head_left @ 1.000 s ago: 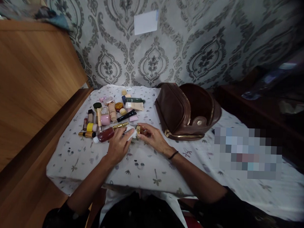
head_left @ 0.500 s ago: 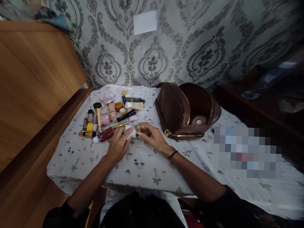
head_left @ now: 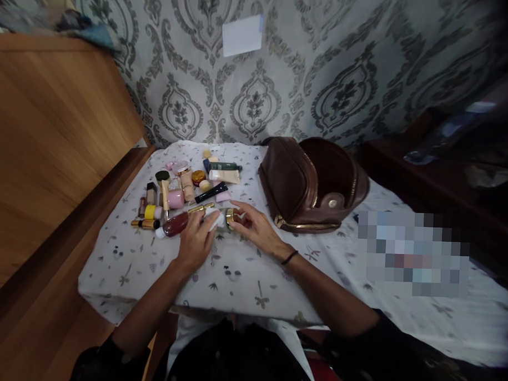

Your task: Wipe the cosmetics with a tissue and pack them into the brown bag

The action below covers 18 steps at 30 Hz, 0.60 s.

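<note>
My right hand (head_left: 259, 229) is closed around the gold lid of a small jar (head_left: 229, 218), thumb in front and fingers behind. The jar lies on its side with its base toward my left hand. A crumpled white tissue (head_left: 213, 218) is under the fingers of my left hand (head_left: 195, 239), pressed up against the jar. Just left of that hand lies a bottle of dark red liquid (head_left: 175, 225) with a white cap. A slim gold tube (head_left: 201, 208) rests behind my left fingers.
Several cosmetics stand and lie at the left, among them a pink jar (head_left: 176, 199), a black tube (head_left: 211, 193) and a cream tube (head_left: 224, 176). An unzipped brown bag (head_left: 290, 178) sits at the back right. A wooden cabinet (head_left: 64, 134) borders the table's left side.
The jar has turned a little in my right fingers, so more of its gold lid shows. My left hand and the tissue have shifted slightly left.
</note>
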Tool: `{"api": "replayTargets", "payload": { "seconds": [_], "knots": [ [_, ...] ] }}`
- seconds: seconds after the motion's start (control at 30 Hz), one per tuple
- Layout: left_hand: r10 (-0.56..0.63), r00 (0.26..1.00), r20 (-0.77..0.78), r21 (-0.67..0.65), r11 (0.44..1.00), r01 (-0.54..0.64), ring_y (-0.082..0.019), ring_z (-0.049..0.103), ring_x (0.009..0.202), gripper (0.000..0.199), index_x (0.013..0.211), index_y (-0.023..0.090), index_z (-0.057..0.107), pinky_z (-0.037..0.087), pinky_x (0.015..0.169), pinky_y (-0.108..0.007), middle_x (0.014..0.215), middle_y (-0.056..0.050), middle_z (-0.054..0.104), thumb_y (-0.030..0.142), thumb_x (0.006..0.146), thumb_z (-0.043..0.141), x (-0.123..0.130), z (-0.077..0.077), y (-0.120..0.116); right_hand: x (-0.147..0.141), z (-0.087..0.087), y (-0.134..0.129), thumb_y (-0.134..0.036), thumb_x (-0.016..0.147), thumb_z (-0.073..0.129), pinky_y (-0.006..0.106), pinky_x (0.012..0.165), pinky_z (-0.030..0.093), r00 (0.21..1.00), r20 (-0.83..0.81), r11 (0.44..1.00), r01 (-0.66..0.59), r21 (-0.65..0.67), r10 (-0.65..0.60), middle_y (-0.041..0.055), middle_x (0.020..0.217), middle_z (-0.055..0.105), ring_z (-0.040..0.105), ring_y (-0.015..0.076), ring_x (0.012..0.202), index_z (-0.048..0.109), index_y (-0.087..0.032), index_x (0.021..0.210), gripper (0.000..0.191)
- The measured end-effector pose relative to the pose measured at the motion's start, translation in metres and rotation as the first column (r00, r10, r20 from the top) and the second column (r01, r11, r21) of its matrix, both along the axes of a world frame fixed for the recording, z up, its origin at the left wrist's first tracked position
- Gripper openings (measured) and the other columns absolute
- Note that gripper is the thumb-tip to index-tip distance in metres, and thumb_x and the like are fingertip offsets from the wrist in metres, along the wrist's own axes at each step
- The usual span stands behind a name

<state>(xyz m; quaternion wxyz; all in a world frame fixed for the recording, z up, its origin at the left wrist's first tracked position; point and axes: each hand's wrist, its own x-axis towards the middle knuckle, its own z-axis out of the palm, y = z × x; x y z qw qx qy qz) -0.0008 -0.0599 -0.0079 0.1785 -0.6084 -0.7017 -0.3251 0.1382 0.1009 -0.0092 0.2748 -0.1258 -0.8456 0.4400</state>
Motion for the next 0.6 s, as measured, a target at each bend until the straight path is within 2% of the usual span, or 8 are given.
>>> {"api": "replayTargets", "payload": {
  "seconds": [0.13,0.37,0.47,0.6],
  "knots": [
    [-0.071,0.995,-0.073,-0.004,0.997,0.071,-0.024,0.053,0.108,0.036,0.130,0.020,0.058,0.047,0.093,-0.038,0.113,-0.011,0.055,0.018,0.096,0.046,0.0052,0.0018,0.0008,-0.0004,-0.0024,0.0015,-0.048,0.091,0.058,0.031,0.072,0.053,1.000,-0.007,1.000,0.010,-0.001,-0.010,0.0073,0.107,0.065,0.058,0.0141,0.071,0.058,-0.022,0.129,0.046],
    [0.062,0.996,0.066,-0.020,0.998,-0.061,-0.024,0.054,0.107,0.035,0.130,0.018,0.058,0.048,0.095,-0.039,0.113,-0.011,0.055,0.022,0.097,0.047,-0.0023,-0.0018,0.0016,-0.0018,-0.0040,0.0017,-0.040,0.085,0.067,0.032,0.069,0.053,1.000,0.001,0.998,0.013,0.067,-0.013,0.0089,0.109,0.059,0.056,0.0143,0.070,0.053,-0.021,0.136,0.056],
    [0.058,0.996,0.065,-0.014,0.998,-0.057,-0.026,0.054,0.108,0.035,0.129,0.015,0.059,0.047,0.095,-0.041,0.115,-0.014,0.055,0.023,0.097,0.046,-0.0039,-0.0031,0.0012,-0.0015,-0.0034,0.0008,-0.042,0.085,0.066,0.030,0.065,0.052,1.000,-0.006,0.999,0.024,0.033,-0.024,0.0079,0.107,0.060,0.056,0.0130,0.067,0.055,-0.021,0.132,0.054],
    [-0.042,0.999,0.000,-0.001,0.999,0.042,-0.026,0.053,0.109,0.037,0.131,0.017,0.058,0.047,0.095,-0.041,0.115,-0.014,0.055,0.021,0.096,0.046,0.0007,-0.0020,0.0004,0.0004,0.0010,-0.0014,-0.048,0.090,0.058,0.025,0.059,0.047,0.999,0.039,0.998,0.021,-0.067,-0.018,0.0016,0.083,0.064,0.056,0.0126,0.060,0.056,-0.019,0.126,0.046]
  ]
}}
